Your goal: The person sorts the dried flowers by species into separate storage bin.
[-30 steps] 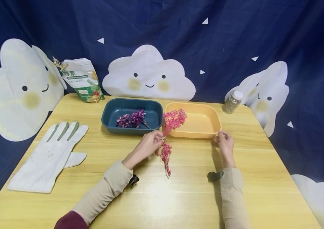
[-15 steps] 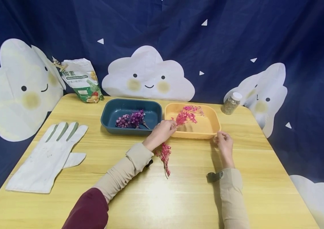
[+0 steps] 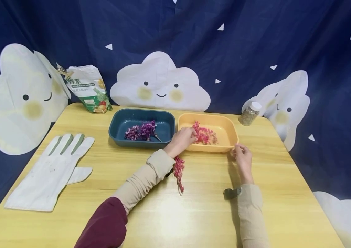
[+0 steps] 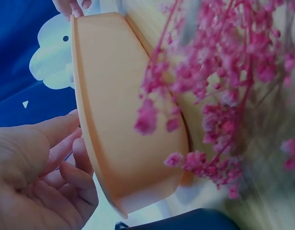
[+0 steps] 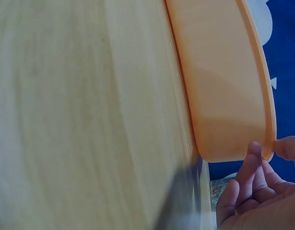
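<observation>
A bunch of pink dried flowers [image 3: 206,135] lies low inside the orange-yellow plastic box [image 3: 225,148]. My left hand [image 3: 181,139] reaches over the box's near left rim and pinches that bunch at the stem end; the stems are hidden by the fingers. In the left wrist view, the left hand's curled fingers [image 4: 77,177] are beside the rim. My right hand [image 3: 243,160] grips the near right corner of the box between thumb and fingers, as the right wrist view shows. A second pink bunch [image 3: 178,172] rests on the table below my left wrist.
Left of the orange-yellow box stands a dark blue box [image 3: 141,143] holding purple dried flowers [image 3: 144,131]. A white glove [image 3: 48,175] lies at the table's left. A printed bag [image 3: 88,89] and a white-capped jar [image 3: 250,114] stand at the back.
My left hand has carried the pink bunch rightward over the rim and lowered it into the orange-yellow box. My right hand has stayed at the box corner.
</observation>
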`<control>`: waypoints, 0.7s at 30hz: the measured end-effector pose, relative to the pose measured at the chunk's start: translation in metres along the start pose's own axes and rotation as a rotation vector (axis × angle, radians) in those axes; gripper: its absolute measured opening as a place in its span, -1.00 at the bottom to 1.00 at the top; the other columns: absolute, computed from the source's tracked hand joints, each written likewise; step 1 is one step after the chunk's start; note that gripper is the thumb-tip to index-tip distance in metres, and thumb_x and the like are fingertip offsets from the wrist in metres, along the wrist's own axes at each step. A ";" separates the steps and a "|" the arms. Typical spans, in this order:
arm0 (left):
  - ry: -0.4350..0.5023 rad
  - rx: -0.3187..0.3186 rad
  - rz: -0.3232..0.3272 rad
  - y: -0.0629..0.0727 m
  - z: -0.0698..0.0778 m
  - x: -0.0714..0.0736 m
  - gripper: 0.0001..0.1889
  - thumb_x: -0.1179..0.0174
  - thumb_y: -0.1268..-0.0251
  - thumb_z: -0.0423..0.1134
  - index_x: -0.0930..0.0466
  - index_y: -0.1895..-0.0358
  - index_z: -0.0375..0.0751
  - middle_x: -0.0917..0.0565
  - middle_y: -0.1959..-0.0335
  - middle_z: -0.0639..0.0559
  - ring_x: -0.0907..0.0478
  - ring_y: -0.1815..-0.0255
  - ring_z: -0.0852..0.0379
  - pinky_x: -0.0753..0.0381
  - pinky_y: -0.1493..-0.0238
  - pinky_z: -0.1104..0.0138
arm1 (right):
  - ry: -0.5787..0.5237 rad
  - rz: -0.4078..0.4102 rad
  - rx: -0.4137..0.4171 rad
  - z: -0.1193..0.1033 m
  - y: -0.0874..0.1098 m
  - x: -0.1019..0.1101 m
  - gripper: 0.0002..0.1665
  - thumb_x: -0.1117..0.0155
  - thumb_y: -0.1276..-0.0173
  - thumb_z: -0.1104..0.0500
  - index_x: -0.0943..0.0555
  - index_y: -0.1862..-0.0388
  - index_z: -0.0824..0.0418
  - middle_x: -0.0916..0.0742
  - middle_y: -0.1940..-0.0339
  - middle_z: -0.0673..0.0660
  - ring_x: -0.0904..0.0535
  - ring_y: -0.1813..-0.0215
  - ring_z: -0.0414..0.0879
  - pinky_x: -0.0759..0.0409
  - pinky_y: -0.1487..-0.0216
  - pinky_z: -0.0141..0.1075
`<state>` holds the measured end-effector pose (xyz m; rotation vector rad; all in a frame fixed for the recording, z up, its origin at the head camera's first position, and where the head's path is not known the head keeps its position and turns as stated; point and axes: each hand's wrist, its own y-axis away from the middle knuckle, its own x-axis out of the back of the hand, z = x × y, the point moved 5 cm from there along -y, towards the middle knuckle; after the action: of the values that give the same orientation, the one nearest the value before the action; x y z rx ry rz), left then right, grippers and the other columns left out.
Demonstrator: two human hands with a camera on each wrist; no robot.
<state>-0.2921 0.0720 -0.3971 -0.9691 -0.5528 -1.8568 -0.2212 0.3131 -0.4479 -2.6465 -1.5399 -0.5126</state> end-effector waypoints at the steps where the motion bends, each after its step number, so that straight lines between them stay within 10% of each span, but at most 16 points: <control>1: 0.005 0.002 0.000 0.001 -0.001 -0.001 -0.78 -0.14 -0.37 -0.22 -0.63 0.02 -0.17 -0.67 0.24 0.05 -0.58 0.28 0.15 -0.53 0.36 0.33 | -0.001 0.000 0.003 0.000 0.000 0.000 -0.51 0.01 -0.50 0.02 -0.41 -0.20 0.37 -0.62 0.32 0.04 -0.54 0.28 -0.18 -0.54 0.17 -0.44; 21: 0.107 -0.016 0.050 0.022 -0.003 0.018 -0.73 -0.13 -0.38 -0.15 -0.61 -0.05 -0.14 -0.69 0.15 0.05 -0.62 0.25 0.13 -0.58 0.29 0.27 | -0.015 0.009 0.007 0.001 0.001 -0.001 -0.56 0.00 -0.49 0.05 -0.41 -0.16 0.34 -0.62 0.36 -0.02 -0.55 0.32 -0.22 -0.54 0.19 -0.46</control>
<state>-0.2776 0.0502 -0.3852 -0.8806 -0.4457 -1.8589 -0.2210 0.3120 -0.4494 -2.6571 -1.5299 -0.4869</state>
